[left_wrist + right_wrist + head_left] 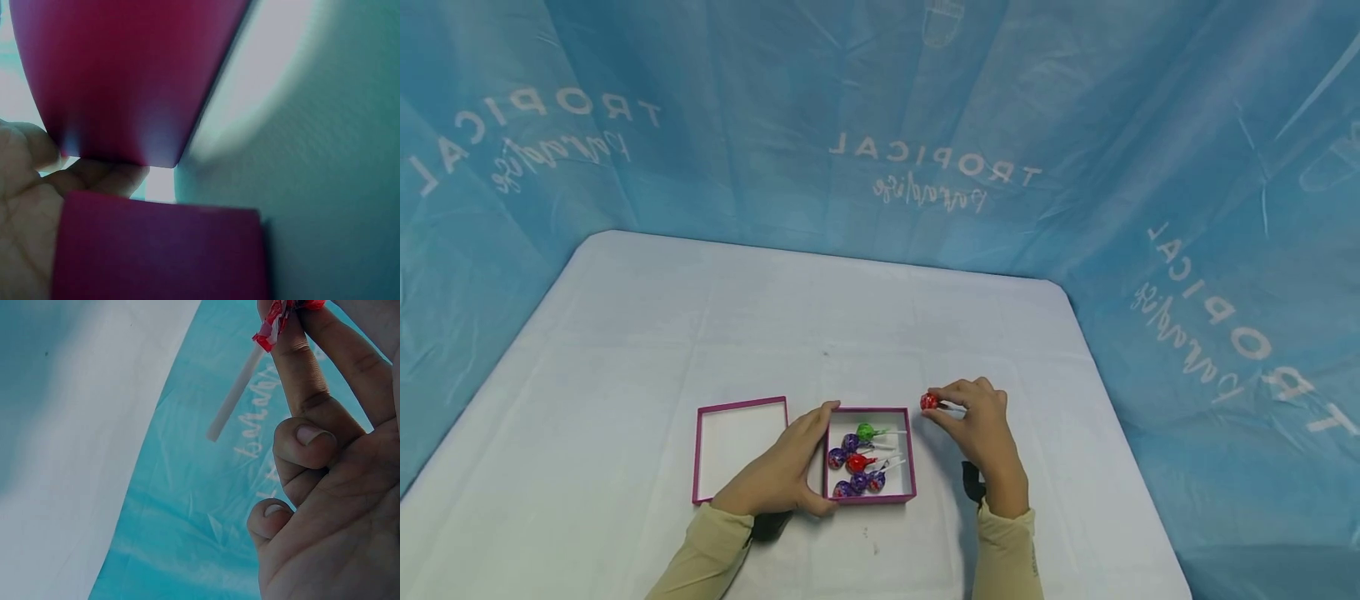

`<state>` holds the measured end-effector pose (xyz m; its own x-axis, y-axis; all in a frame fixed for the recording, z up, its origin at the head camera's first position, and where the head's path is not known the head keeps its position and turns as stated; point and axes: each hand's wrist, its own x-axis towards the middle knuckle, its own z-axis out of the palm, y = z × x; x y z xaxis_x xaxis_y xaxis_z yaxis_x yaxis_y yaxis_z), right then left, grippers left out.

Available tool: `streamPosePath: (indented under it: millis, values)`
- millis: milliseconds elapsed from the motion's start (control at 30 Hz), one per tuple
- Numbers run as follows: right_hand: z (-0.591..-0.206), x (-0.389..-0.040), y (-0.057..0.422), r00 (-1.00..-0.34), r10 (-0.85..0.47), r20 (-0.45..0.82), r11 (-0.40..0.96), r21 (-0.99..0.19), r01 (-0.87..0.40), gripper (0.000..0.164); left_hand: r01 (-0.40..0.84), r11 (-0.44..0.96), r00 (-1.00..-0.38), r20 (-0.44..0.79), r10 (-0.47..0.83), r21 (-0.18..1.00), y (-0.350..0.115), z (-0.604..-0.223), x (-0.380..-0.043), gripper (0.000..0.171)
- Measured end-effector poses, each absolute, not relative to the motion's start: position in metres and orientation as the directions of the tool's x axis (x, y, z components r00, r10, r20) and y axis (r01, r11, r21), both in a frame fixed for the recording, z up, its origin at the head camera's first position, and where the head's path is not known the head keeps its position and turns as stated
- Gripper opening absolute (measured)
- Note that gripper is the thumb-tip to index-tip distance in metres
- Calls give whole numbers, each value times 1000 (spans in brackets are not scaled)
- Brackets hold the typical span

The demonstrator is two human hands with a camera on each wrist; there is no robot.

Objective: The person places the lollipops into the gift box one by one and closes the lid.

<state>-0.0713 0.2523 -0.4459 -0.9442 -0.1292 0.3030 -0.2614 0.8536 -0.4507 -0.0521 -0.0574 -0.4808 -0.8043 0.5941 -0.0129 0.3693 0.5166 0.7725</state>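
My right hand (987, 425) pinches a red-wrapped lollipop (929, 401) between thumb and fingers, above the table and right of the box. In the right wrist view its white stick (232, 400) points down and left, while two other fingers are curled inward. With fingers at the back corner and thumb at the front one, my left hand (782, 467) grips the left side of a magenta-edged box (912, 454). Inside lie a green lollipop (866, 432), a red lollipop (857, 463) and several purple ones (859, 482), sticks mostly pointing right. The left wrist view shows the box's magenta wall (131, 75) close up.
Left of the box lies a matching shallow lid (741, 403), inside facing up and partly covered by my left hand. Both rest on a white-covered table (865, 325). Blue printed curtains (880, 108) surround its far and side edges.
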Motion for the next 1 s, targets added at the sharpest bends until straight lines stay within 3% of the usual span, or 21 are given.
streamPosePath:
  millis: [1000]
  values:
    - [-433,-51,215,-886,-299,355,802,-410,-435,28,371,518,-803,-14,596,771,-58,-481,-52,134]
